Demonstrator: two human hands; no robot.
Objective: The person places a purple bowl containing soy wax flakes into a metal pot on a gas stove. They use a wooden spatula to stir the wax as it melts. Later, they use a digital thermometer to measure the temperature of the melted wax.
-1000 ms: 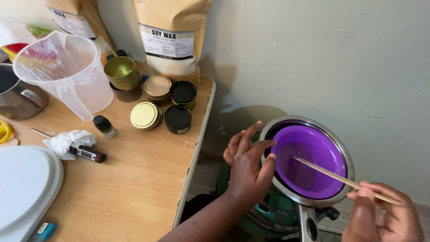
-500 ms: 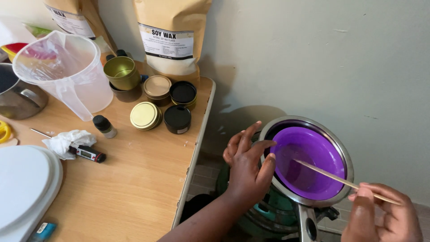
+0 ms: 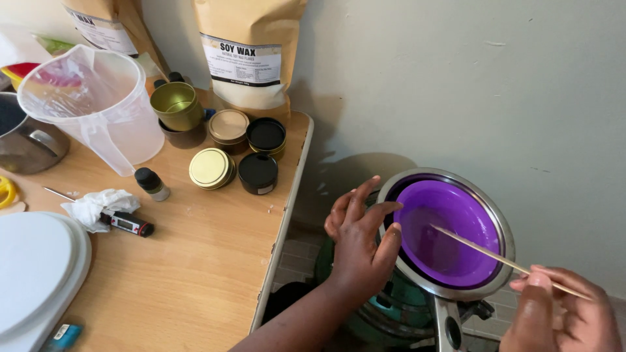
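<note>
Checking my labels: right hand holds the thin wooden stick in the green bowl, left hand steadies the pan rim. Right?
Not quite. The head view shows the bowl is purple, not green. The rest holds: the right hand holds the thin wooden stick in it, and the left hand rests at the steel pan's rim.

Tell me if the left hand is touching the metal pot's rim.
Touching. The head view shows the left hand with its thumb and a fingertip resting on the left edge of the pot that holds the purple bowl.
</note>
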